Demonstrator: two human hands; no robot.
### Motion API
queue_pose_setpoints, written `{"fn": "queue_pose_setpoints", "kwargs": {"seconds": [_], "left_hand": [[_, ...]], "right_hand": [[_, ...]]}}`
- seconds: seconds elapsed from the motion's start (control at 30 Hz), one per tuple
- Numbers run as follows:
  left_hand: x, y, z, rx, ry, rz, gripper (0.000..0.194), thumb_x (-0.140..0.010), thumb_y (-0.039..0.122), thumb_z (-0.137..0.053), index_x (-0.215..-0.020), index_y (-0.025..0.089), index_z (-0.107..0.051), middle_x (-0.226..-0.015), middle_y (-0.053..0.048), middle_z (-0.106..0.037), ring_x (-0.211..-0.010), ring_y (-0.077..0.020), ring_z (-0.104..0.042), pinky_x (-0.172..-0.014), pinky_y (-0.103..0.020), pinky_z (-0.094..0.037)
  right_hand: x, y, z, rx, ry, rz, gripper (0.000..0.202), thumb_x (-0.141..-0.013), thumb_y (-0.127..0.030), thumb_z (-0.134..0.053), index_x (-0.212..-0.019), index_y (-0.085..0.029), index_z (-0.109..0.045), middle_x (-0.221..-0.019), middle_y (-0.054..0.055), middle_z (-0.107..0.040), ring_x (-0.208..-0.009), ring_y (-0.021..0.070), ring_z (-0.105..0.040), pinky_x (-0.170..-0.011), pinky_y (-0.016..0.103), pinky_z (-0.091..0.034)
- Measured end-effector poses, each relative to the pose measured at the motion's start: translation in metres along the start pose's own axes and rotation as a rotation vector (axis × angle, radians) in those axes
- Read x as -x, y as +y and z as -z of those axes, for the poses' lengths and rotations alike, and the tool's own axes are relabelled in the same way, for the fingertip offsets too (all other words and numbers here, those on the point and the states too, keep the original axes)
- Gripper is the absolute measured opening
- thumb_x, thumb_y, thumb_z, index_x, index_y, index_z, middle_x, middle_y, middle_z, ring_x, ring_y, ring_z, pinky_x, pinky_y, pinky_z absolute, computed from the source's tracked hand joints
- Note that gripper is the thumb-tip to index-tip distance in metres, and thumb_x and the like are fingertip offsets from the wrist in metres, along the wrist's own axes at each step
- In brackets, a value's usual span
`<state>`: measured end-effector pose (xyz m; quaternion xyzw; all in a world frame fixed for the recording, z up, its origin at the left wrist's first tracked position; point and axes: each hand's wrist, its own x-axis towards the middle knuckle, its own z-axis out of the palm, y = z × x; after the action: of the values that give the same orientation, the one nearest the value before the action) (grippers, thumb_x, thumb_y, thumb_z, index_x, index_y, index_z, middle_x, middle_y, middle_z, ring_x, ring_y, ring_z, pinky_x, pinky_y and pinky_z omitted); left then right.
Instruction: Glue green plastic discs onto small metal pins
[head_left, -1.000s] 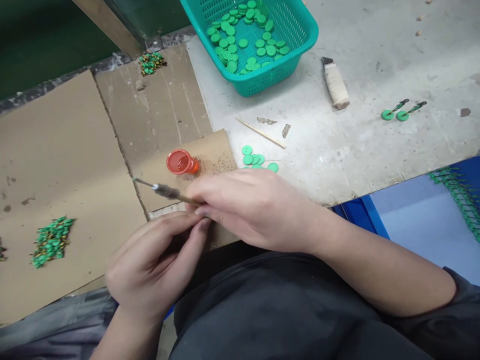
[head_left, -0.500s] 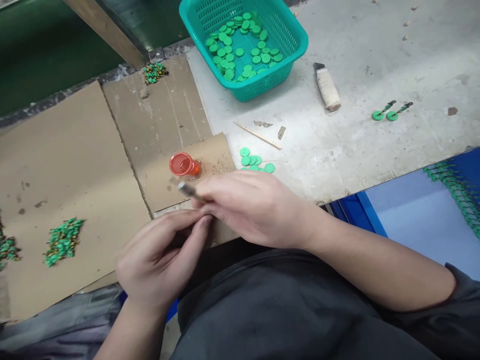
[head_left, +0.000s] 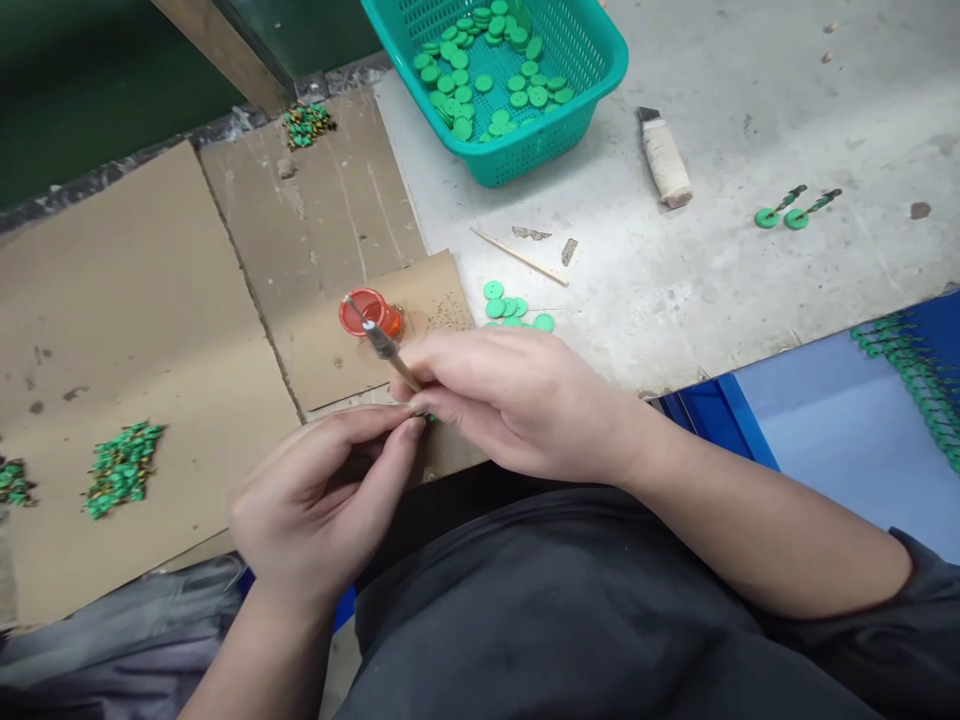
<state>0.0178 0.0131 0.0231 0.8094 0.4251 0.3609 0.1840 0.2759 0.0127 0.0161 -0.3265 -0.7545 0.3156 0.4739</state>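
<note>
My left hand pinches a small green piece, mostly hidden between the fingertips. Close against it, my right hand is closed around a thin stick tool with a dark, metal-tipped end pointing up and left. Just beyond the hands, a red cup stands on a small cardboard piece. Green discs lie to the right of the cup, near a thin wooden stick.
A teal basket holds several green discs. Farther right are a wrapped blade tool and two discs with dark stems. Small green pieces are heaped on cardboard at left and behind. Another person's clothed leg shows at lower left.
The view has shifted slightly. The stick tool stands more upright, its metal-tipped end now beside the cup. A bit of green now shows between my fingertips.
</note>
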Motion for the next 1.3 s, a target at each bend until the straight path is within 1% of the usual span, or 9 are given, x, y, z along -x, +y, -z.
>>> {"fn": "queue_pose_setpoints", "kwargs": {"seconds": [0.07, 0.23, 0.4, 0.5, 0.7, 0.87, 1.03, 1.17, 1.3], "left_hand": [[0.000, 0.001, -0.001, -0.009, 0.003, -0.001, 0.015, -0.104, 0.019, -0.091, -0.114, 0.030, -0.092, -0.103, 0.005, -0.090, -0.086, -0.0082, -0.081, -0.087, -0.015, -0.062], [0.001, 0.002, -0.001, -0.027, 0.000, -0.002, 0.013, -0.106, 0.020, -0.090, -0.115, 0.030, -0.091, -0.103, 0.005, -0.089, -0.086, -0.0070, -0.079, -0.087, -0.014, -0.061], [0.003, 0.000, -0.001, -0.022, -0.001, -0.008, 0.012, -0.106, 0.020, -0.090, -0.114, 0.029, -0.090, -0.101, 0.004, -0.088, -0.085, -0.0074, -0.078, -0.087, -0.016, -0.061], [0.002, 0.000, -0.001, -0.025, -0.006, -0.008, 0.012, -0.107, 0.019, -0.089, -0.114, 0.029, -0.090, -0.101, 0.005, -0.087, -0.085, -0.0063, -0.077, -0.088, -0.014, -0.060], [0.001, -0.001, -0.001, -0.040, -0.009, -0.041, 0.007, -0.107, 0.021, -0.089, -0.112, 0.027, -0.088, -0.103, 0.004, -0.088, -0.090, -0.0073, -0.079, -0.092, -0.015, -0.061], [0.002, -0.004, 0.002, -0.077, -0.004, -0.047, 0.004, -0.107, 0.023, -0.090, -0.106, 0.026, -0.087, -0.094, 0.005, -0.085, -0.083, -0.0053, -0.076, -0.085, -0.012, -0.058], [0.001, -0.003, 0.002, -0.053, 0.004, -0.060, 0.004, -0.108, 0.024, -0.088, -0.107, 0.027, -0.087, -0.100, 0.006, -0.087, -0.091, -0.0055, -0.081, -0.089, -0.011, -0.060], [-0.002, 0.003, -0.001, -0.034, -0.010, -0.033, 0.014, -0.108, 0.021, -0.089, -0.118, 0.030, -0.089, -0.111, 0.005, -0.090, -0.095, -0.0061, -0.083, -0.096, -0.012, -0.063], [-0.003, 0.006, -0.003, -0.038, -0.012, -0.017, 0.014, -0.108, 0.021, -0.089, -0.118, 0.031, -0.090, -0.110, 0.005, -0.091, -0.092, -0.0066, -0.082, -0.092, -0.014, -0.064]], "right_hand": [[0.001, -0.002, -0.001, -0.016, 0.003, -0.021, 0.008, -0.126, -0.023, -0.057, -0.129, -0.024, -0.064, -0.129, 0.003, -0.086, -0.120, 0.0161, -0.083, -0.106, 0.028, -0.063], [0.003, -0.002, -0.004, 0.008, -0.006, -0.029, 0.015, -0.129, -0.027, -0.055, -0.136, -0.023, -0.066, -0.129, 0.004, -0.086, -0.122, 0.0169, -0.083, -0.110, 0.029, -0.064], [0.001, 0.000, -0.004, 0.035, 0.016, 0.033, 0.015, -0.126, -0.022, -0.053, -0.132, -0.023, -0.067, -0.135, 0.003, -0.087, -0.124, 0.0149, -0.083, -0.111, 0.025, -0.063], [0.001, 0.001, -0.005, 0.056, 0.046, 0.096, 0.014, -0.126, -0.019, -0.055, -0.131, -0.020, -0.067, -0.140, 0.006, -0.087, -0.127, 0.0142, -0.084, -0.113, 0.025, -0.065], [0.003, 0.001, -0.008, 0.100, 0.037, 0.100, 0.022, -0.127, -0.011, -0.052, -0.139, -0.016, -0.069, -0.140, 0.007, -0.087, -0.128, 0.0154, -0.084, -0.116, 0.030, -0.065], [0.003, -0.001, -0.007, 0.166, -0.024, 0.120, 0.027, -0.127, -0.010, -0.049, -0.142, -0.016, -0.071, -0.137, 0.008, -0.087, -0.127, 0.0179, -0.083, -0.112, 0.033, -0.065], [0.002, 0.001, -0.009, 0.132, 0.032, 0.179, 0.023, -0.126, -0.009, -0.051, -0.139, -0.015, -0.070, -0.135, 0.008, -0.088, -0.125, 0.0165, -0.083, -0.114, 0.030, -0.065], [0.001, 0.002, -0.005, 0.053, 0.127, 0.048, 0.016, -0.129, -0.028, -0.053, -0.134, -0.024, -0.068, -0.131, 0.006, -0.087, -0.121, 0.0168, -0.084, -0.110, 0.032, -0.066], [-0.001, -0.003, 0.000, -0.005, 0.059, -0.071, 0.013, -0.127, -0.030, -0.055, -0.130, -0.027, -0.067, -0.128, 0.005, -0.086, -0.118, 0.0193, -0.083, -0.109, 0.034, -0.065]]}}
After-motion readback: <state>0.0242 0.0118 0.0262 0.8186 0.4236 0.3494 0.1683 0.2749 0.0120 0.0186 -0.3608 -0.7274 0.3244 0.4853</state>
